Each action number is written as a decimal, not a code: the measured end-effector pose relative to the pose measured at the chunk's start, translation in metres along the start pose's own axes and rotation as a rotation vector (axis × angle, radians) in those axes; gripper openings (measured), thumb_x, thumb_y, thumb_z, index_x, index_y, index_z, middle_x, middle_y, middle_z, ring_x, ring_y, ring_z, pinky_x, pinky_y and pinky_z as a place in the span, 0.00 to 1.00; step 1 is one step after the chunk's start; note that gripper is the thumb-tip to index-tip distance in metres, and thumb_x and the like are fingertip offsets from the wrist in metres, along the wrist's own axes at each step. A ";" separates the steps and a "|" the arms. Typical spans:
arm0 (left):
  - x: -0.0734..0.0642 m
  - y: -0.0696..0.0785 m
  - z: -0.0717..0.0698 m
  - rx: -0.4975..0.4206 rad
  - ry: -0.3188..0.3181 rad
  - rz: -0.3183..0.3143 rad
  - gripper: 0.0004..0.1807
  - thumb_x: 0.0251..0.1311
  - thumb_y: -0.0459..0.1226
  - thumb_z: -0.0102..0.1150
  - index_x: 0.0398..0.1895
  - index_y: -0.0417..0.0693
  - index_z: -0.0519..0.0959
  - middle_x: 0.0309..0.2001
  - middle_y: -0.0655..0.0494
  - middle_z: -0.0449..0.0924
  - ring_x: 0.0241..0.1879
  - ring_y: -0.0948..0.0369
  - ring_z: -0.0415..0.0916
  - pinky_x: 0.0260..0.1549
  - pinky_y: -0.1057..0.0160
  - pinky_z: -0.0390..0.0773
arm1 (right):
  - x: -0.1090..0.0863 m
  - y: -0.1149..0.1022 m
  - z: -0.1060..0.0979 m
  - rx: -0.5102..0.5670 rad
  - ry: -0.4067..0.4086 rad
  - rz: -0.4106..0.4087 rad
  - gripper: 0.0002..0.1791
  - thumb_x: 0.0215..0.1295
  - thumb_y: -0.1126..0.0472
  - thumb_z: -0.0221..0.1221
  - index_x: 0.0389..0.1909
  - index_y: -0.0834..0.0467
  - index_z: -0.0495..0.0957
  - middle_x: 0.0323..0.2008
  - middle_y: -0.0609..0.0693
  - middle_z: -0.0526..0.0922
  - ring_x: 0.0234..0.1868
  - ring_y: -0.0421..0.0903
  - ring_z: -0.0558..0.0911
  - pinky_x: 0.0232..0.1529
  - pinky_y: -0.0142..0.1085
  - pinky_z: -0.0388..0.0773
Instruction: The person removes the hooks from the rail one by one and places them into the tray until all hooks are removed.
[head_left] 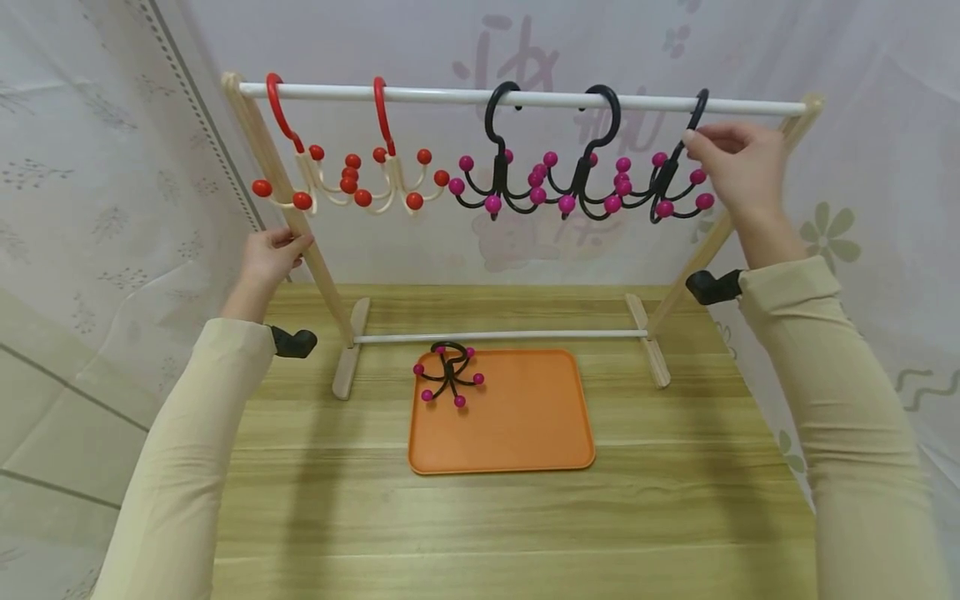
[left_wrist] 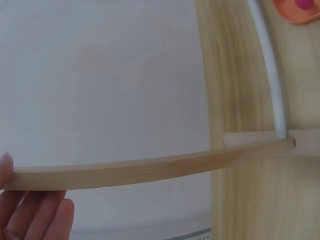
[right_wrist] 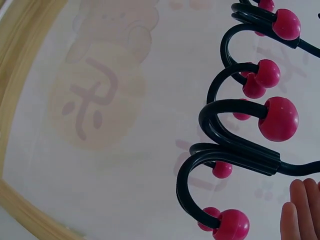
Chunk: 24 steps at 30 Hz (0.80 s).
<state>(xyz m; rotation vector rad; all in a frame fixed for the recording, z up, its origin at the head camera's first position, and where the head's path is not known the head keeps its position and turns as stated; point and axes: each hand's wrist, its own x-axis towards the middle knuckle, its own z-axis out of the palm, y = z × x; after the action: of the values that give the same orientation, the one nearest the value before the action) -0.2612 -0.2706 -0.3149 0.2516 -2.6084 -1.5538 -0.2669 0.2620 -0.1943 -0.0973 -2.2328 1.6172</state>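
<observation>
Rightmost black hanger (head_left: 663,179), the one we've got hold of, is up at the right end of the white rail (head_left: 442,96); from the left, our left hand (head_left: 270,260) has thumb and fingers pinching the left wooden post (head_left: 324,275); next along the rail we've got two hangers with red hooks and red balls, the first red hanger (head_left: 277,108) and the second red hanger (head_left: 382,121); below, an orange tray (head_left: 517,417) sits on the wood-grain table (head_left: 480,533), with a loose black hanger (head_left: 449,372) lying at its far left corner; farther right along the rail hang two more black hangers (head_left: 500,171) with pink balls; then our right hand (head_left: 746,171) pinches the rightmost one by its neck; we can't tell if that hook is fully seated.
</observation>
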 end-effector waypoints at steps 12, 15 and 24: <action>0.001 -0.001 0.000 -0.003 -0.005 -0.012 0.29 0.59 0.47 0.49 0.57 0.36 0.67 0.51 0.44 0.69 0.47 0.55 0.67 0.49 0.59 0.69 | 0.000 -0.007 0.010 -0.047 0.021 0.032 0.20 0.44 0.50 0.67 0.39 0.54 0.81 0.34 0.45 0.79 0.37 0.38 0.72 0.42 0.29 0.67; 0.001 -0.001 0.000 0.000 -0.007 -0.013 0.29 0.59 0.47 0.49 0.57 0.36 0.66 0.52 0.43 0.68 0.47 0.55 0.67 0.49 0.59 0.69 | 0.000 -0.008 0.012 -0.066 0.021 0.016 0.20 0.44 0.50 0.66 0.39 0.54 0.81 0.34 0.45 0.79 0.39 0.38 0.72 0.42 0.29 0.67; 0.001 -0.001 0.000 -0.008 -0.009 0.005 0.29 0.59 0.47 0.49 0.57 0.35 0.66 0.51 0.43 0.69 0.47 0.55 0.67 0.49 0.59 0.69 | 0.004 -0.008 0.018 -0.038 0.011 -0.018 0.17 0.46 0.53 0.67 0.37 0.56 0.81 0.31 0.44 0.79 0.36 0.38 0.75 0.36 0.27 0.67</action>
<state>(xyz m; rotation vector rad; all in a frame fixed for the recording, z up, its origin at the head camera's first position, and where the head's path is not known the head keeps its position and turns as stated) -0.2624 -0.2717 -0.3159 0.2385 -2.6073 -1.5665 -0.2755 0.2442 -0.1905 -0.0954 -2.2502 1.5620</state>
